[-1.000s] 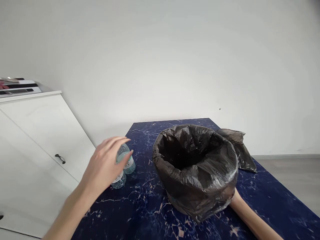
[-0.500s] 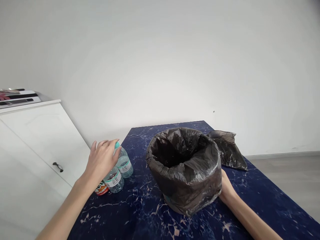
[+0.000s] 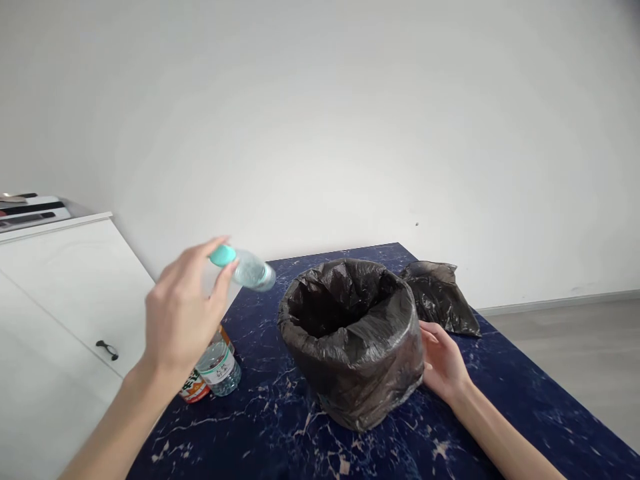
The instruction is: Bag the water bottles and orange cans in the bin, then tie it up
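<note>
Between the thumb and fingers of my left hand (image 3: pixel 185 300) the turquoise cap of a clear plastic water bottle (image 3: pixel 254 271) is pinched. The bottle hangs tilted in the air, its base toward the bin, and is blurred by motion. Below that hand stand another water bottle (image 3: pixel 220 368), a container with a red and white label (image 3: pixel 194 387) and something orange-brown behind them, partly hidden. A bin lined with a black plastic bag (image 3: pixel 360 363) is upright, its mouth facing up. My right hand (image 3: pixel 444 363) touches the bin's right side with fingers apart, not wrapped round it.
Everything stands on a dark blue marbled table (image 3: pixel 280 440). A spare black plastic bag (image 3: pixel 443 300) lies behind the bin at the right. To the left is a white cabinet (image 3: pixel 60 300) with things on top. A pale wall (image 3: pixel 320 133) rises behind the table.
My left hand has lifted one water bottle off the table by its cap and tipped it. My right hand's fingers have come into sight at the bin's side. The view has shifted slightly.
</note>
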{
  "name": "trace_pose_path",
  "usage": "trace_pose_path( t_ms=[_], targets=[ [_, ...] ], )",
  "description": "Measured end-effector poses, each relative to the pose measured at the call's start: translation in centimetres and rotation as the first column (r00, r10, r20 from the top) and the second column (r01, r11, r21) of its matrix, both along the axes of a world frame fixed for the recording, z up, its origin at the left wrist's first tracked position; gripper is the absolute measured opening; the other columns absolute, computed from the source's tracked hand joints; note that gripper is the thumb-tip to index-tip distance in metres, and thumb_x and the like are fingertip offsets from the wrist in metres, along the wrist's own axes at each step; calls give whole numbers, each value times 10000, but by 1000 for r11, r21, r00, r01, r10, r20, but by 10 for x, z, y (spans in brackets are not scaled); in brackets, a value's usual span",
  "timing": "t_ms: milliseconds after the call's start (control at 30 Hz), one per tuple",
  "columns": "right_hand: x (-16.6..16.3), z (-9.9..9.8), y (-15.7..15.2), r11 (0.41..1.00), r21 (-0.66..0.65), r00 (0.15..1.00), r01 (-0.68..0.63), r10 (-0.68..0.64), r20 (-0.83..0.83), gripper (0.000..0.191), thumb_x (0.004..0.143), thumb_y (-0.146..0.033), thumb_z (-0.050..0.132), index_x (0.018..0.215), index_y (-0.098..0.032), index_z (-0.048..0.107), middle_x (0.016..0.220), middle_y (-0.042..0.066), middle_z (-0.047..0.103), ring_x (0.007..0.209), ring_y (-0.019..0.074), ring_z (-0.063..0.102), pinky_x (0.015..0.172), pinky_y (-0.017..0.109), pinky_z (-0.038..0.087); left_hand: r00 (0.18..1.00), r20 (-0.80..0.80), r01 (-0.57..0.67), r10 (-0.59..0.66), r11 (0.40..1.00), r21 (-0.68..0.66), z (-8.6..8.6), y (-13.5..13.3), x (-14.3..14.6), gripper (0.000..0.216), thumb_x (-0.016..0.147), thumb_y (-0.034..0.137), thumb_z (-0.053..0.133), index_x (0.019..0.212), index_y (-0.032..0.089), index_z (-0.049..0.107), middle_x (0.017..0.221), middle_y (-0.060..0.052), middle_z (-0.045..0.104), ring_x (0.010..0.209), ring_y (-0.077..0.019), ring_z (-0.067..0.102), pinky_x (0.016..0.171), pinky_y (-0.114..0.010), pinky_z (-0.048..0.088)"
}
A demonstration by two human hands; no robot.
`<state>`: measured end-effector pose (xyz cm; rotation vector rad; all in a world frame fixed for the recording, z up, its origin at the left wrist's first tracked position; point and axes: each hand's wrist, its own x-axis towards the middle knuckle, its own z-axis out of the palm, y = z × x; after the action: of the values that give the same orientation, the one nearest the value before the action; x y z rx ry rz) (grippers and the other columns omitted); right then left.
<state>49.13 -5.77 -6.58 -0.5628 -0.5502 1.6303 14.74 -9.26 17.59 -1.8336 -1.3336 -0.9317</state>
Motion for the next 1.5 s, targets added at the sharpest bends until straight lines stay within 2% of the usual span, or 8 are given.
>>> trace_pose_path(
  t_ms=[167,267,400,533,700,1100,1300,1500],
  targets=[
    [1,0,2,1000,-11,997,-20,19,-73,213,671,-375,918,828,-257,833,695,6,758,438,118,490,351,215,259,909,254,271,-330,932,240,49,-33,54,495,1047,331,715,1516,245,582,1503,-41,687,1331,-241,724,1174,-428,598],
    [1,-1,4,999,-13,996,-29,27,-90,177,675,-351,917,791,-252,826,755,21,793,462,135,542,361,225,310,881,247,368,-403,913,176,64,-40,71,489,1040,299,715,1512,285,587,1474,2,698,1307,-200,734,1152,-385,615],
    [2,-1,7,999,-20,994,-37,35,-104,169,657,-298,935,753,-233,811,818,20,823,480,122,583,376,207,361,922,223,334,-317,942,-39,70,-34,80,494,1000,348,769,1478,310,652,1289,32,811,1252,-221,768,1173,-412,595],
    [2,-2,8,999,-20,993,-41,39,-116,174,654,-282,945,740,-224,805,835,28,829,489,120,593,384,199,389,943,205,314,-262,905,-288,67,-19,92,573,997,398,753,1543,355,587,1280,3,826,1235,-289,777,1011,-436,661],
    [2,-5,9,999,-11,992,-51,49,-114,219,657,-285,946,840,-216,848,883,42,841,504,125,607,407,209,418,912,224,410,-343,754,-513,51,4,115,547,1036,321,681,1562,287,532,1340,-52,793,1210,-256,784,927,-349,664],
    [3,-17,14,997,-1,988,-81,80,-131,211,657,-296,986,735,-226,803,876,5,835,608,151,677,495,243,511,902,141,349,-408,498,-794,5,51,116,631,1052,396,599,1649,242,467,1432,-110,751,1231,-308,747,974,-442,602],
    [3,-19,13,997,-15,988,-76,74,-136,207,667,-281,992,764,-232,816,907,-3,850,663,167,721,555,259,568,891,191,395,-413,494,-774,-7,59,112,628,1026,414,626,1606,198,516,1478,-132,727,1265,-315,743,1039,-491,598],
    [4,-21,13,998,-35,991,-49,44,-123,215,657,-245,998,779,-238,820,922,-12,862,758,210,781,682,301,641,875,273,473,-400,589,-655,-4,54,97,400,1080,356,511,1423,231,673,1315,-88,809,1174,-291,777,888,-425,627]
  ],
)
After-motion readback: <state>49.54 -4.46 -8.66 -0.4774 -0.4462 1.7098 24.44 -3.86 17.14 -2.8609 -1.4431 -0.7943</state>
